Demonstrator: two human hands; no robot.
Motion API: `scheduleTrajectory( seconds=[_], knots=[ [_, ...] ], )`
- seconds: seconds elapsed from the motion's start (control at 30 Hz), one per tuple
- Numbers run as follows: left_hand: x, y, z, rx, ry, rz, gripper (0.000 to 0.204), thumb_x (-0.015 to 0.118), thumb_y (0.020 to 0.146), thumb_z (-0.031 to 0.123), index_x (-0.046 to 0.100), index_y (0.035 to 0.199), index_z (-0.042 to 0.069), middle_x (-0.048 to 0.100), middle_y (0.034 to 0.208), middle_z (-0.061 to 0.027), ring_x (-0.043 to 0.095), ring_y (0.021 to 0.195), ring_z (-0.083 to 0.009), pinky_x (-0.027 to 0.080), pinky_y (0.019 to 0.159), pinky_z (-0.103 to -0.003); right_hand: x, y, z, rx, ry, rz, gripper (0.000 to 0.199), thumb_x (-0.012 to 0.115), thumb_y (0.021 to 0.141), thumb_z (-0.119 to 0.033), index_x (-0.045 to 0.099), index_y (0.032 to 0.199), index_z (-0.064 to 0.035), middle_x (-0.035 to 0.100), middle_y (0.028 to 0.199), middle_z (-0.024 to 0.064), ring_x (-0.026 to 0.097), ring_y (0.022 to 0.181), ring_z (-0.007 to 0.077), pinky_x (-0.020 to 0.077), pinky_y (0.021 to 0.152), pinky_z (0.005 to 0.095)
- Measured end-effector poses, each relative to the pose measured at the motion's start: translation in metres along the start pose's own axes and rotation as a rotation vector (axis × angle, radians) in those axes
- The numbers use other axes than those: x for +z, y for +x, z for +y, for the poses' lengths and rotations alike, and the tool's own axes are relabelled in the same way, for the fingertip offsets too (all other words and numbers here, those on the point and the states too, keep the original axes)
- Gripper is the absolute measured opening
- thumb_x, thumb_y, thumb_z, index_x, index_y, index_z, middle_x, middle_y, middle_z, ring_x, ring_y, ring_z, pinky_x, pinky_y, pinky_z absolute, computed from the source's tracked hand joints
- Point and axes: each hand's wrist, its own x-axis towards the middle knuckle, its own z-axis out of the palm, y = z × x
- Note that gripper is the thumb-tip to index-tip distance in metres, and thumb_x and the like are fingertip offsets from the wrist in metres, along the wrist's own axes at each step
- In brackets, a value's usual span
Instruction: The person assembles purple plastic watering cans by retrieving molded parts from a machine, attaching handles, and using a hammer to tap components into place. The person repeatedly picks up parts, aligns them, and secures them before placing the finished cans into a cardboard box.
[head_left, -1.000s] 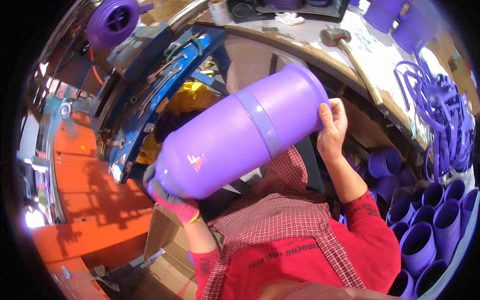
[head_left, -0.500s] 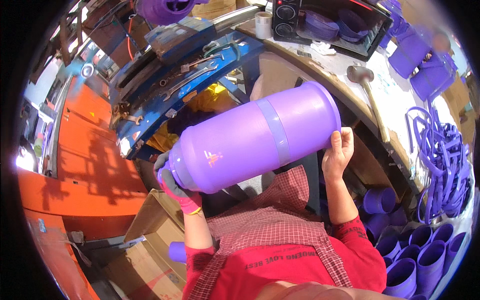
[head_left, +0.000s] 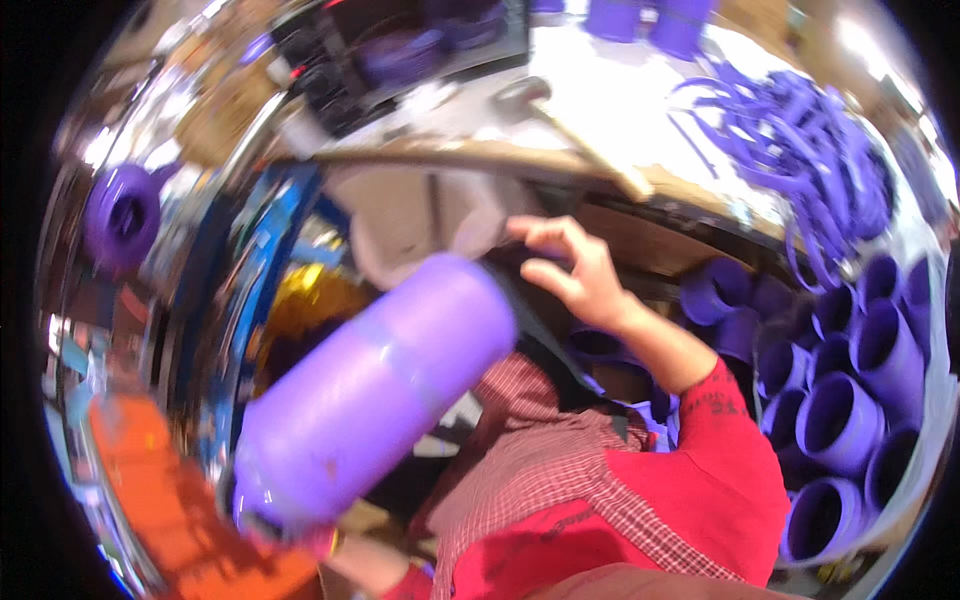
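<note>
A large purple plastic cylinder (head_left: 375,385) with a narrower end and a band round its body lies tilted across the middle. My gloved left hand (head_left: 275,535) is closed round its narrow lower end, mostly hidden behind it and blurred. My bare right hand (head_left: 570,265) is off the cylinder, beyond its wide upper end, with fingers apart and nothing in them.
A worktable at the back bears a mallet (head_left: 575,135), a black oven (head_left: 400,50) and a heap of purple strips (head_left: 800,165). Several open purple tubes (head_left: 840,425) stand at the right. A blue bench (head_left: 265,270) and an orange surface (head_left: 150,470) are at the left.
My right hand has let go of the cylinder's wide end and opened. The cylinder, in my left hand, has moved left and lower and tilted more steeply. The view has swung right.
</note>
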Motion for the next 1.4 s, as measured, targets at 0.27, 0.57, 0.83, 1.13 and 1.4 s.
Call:
scheduleTrajectory(
  seconds=[0.27, 0.57, 0.83, 1.13, 1.4],
  knots=[
    [0.069, 0.001, 0.089, 0.767, 0.188, -1.474, 0.027, 0.077, 0.063, 0.030, 0.072, 0.085, 0.016, 0.069, 0.092, -0.0040, 0.066, 0.087, -0.0254, 0.054, 0.076, -0.043, -0.276, 0.094, 0.110, 0.526, -1.618, 0.118, 0.034, 0.064, 0.092, -0.024, 0.060, 0.116, -0.0001, 0.058, 0.121, 0.0249, 0.055, 0.117, 0.0391, 0.0451, 0.099, 0.0481],
    [0.029, -0.068, 0.058, -0.529, -0.243, -0.654, 0.046, 0.057, 0.092, 0.013, 0.048, 0.136, 0.003, 0.057, 0.127, -0.0155, 0.058, 0.108, -0.0238, 0.051, 0.086, -0.035, -0.024, 0.081, -0.029, 0.204, 1.260, -0.230, 0.016, 0.054, 0.100, -0.018, 0.060, 0.106, -0.0038, 0.059, 0.084, 0.0027, 0.048, 0.060, 0.0076, 0.0418, 0.056, 0.0233],
    [0.000, -0.099, 0.042, -0.745, -0.087, -0.503, 0.047, 0.048, 0.100, 0.013, 0.038, 0.141, -0.006, 0.055, 0.109, -0.0077, 0.053, 0.085, -0.0092, 0.043, 0.074, -0.019, 0.150, -0.050, -0.026, 1.168, 1.127, -0.283, 0.031, 0.061, 0.098, -0.022, 0.055, 0.122, -0.0026, 0.037, 0.063, -0.0069, 0.035, 0.045, 0.0039, 0.0446, 0.054, 0.0239],
    [-0.027, -0.125, 0.037, -0.841, -0.326, -0.217, 0.054, 0.056, 0.089, 0.020, 0.038, 0.131, -0.008, 0.046, 0.075, 0.0003, 0.041, 0.064, -0.0086, 0.037, 0.067, -0.021, 0.155, -0.057, -0.022, 0.998, 0.992, -0.466, 0.045, 0.060, 0.099, -0.020, 0.051, 0.137, 0.0027, 0.037, 0.055, -0.0072, 0.031, 0.039, 0.0024, 0.0435, 0.058, 0.0230],
    [-0.023, -0.161, 0.011, -1.093, -1.069, 0.030, 0.045, 0.057, 0.095, 0.020, 0.044, 0.133, 0.002, 0.050, 0.077, -0.0013, 0.053, 0.077, -0.0150, 0.049, 0.082, -0.033, 0.153, -0.041, -0.022, 0.916, 0.397, -0.670, 0.058, 0.072, 0.084, -0.019, 0.055, 0.137, -0.0020, 0.063, 0.078, 0.0000, 0.043, 0.053, 0.0022, 0.0351, 0.049, 0.0182]
  ],
)
